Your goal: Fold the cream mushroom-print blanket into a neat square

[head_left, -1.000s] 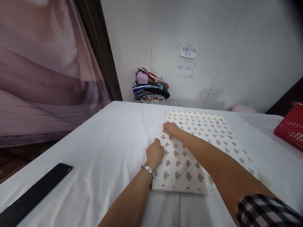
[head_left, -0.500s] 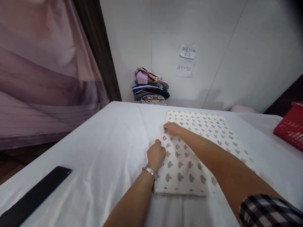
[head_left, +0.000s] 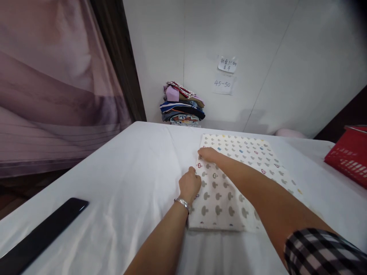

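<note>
White mushroom-print cloth (head_left: 218, 211) is laid flat on the desk (head_left: 129, 172), its left edge pinched between fingers of both left hand (head_left: 189, 186) and right hand (head_left: 208, 154). Edge should be held straight, tension matched between grips, wrinkles avoided.

Cloth (head_left: 219, 200) is laid on tbl. (head_left: 137, 172), R of ctr.; basket (head_left: 348, 154) is placed to its R, slab (head_left: 47, 235) to its L; fabric stack (head_left: 182, 105) is positioned behind tbl.
</note>
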A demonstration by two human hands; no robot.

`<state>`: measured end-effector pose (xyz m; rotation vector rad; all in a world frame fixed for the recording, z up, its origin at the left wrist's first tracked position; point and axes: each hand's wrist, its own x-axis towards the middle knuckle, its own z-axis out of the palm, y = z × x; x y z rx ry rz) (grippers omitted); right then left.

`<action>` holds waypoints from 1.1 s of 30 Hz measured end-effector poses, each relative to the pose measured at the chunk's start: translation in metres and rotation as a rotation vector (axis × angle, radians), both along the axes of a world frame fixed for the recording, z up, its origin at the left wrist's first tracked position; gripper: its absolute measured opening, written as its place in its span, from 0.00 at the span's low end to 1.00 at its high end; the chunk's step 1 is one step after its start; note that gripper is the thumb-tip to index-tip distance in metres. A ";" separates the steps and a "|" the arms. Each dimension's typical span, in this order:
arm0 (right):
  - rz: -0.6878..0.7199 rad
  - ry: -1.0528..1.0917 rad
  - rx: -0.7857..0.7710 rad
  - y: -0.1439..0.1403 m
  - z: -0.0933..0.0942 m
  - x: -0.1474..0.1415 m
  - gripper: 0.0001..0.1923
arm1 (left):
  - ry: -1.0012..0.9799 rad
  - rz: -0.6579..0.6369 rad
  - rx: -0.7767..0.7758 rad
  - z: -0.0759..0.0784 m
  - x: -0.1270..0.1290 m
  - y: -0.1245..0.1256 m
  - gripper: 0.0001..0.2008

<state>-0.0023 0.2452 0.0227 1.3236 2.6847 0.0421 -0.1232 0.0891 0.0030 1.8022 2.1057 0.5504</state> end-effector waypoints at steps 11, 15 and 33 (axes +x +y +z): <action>-0.235 0.218 0.025 -0.012 -0.015 -0.010 0.17 | 0.022 -0.019 -0.011 0.001 0.001 -0.001 0.11; -0.259 0.331 0.043 -0.038 -0.021 -0.013 0.19 | 0.017 -0.028 0.040 0.000 0.001 -0.002 0.11; 0.097 0.488 -0.187 -0.271 -0.025 0.076 0.25 | 0.115 -0.083 0.112 0.000 -0.003 0.003 0.14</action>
